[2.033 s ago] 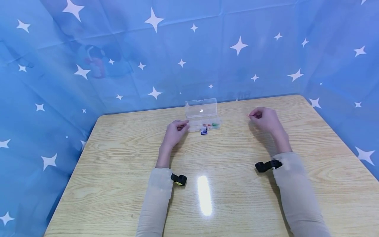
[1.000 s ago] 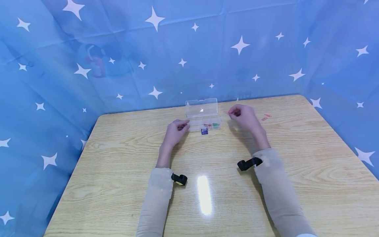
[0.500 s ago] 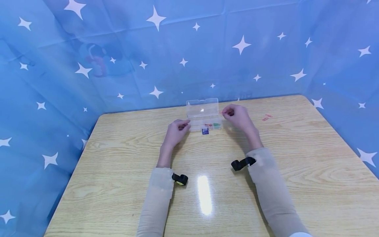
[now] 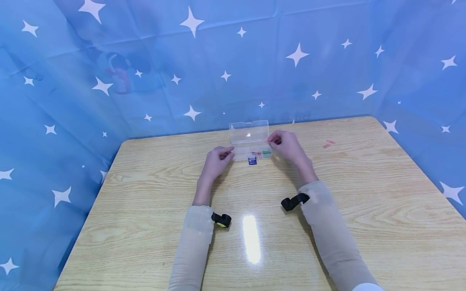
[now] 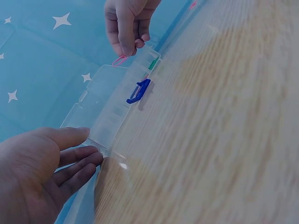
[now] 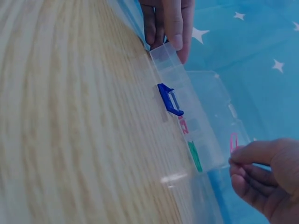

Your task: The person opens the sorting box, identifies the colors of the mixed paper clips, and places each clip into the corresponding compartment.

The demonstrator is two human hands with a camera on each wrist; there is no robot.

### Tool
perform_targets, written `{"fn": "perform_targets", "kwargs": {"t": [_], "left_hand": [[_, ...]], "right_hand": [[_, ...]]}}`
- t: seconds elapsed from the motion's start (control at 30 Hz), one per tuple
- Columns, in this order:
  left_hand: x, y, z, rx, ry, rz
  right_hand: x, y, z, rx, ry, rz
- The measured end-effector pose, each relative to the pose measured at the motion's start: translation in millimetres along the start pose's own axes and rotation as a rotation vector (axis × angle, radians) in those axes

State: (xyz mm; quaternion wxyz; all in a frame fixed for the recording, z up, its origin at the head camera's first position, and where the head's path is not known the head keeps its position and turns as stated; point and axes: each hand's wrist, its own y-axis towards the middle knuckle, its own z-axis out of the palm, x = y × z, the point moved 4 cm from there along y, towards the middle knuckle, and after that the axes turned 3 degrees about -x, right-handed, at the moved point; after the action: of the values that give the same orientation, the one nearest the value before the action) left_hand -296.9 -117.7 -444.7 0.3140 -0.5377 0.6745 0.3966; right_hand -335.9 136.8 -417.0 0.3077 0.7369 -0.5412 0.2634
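Observation:
A clear plastic compartment box (image 4: 251, 152) (image 5: 114, 114) (image 6: 189, 109) with its lid up and a blue latch (image 5: 138, 91) (image 6: 169, 99) stands at the table's far middle. My left hand (image 4: 217, 158) (image 5: 44, 163) rests with straight fingers against the box's left end (image 6: 168, 21). My right hand (image 4: 284, 145) (image 6: 261, 175) (image 5: 127, 23) pinches a pink paper clip (image 6: 233, 141) (image 5: 119, 60) just above the box's right end. Red and green clips (image 6: 194, 154) lie in the right compartments.
Two more pink paper clips (image 4: 328, 144) lie loose on the wooden table (image 4: 255, 226) to the right. A blue star-patterned cloth (image 4: 233, 60) walls the table on three sides. A lamp glare (image 4: 251, 238) shines near the front.
My right hand carried the pink clip leftward from the loose clips to the box's right end. The left hand stayed at the box's left end.

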Motion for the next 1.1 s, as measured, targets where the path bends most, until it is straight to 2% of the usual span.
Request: {"fn": "perform_targets", "kwargs": {"t": [0.77, 1.1], "left_hand": [[0.4, 0.6, 0.1, -0.004, 0.008, 0.006], [2.1, 0.8, 0.1, -0.003, 0.003, 0.001]], "right_hand": [[-1.6, 0.3, 5.1, 0.021, -0.009, 0.025], [3.5, -4.2, -0.9, 0.034, 0.003, 0.024]]}}
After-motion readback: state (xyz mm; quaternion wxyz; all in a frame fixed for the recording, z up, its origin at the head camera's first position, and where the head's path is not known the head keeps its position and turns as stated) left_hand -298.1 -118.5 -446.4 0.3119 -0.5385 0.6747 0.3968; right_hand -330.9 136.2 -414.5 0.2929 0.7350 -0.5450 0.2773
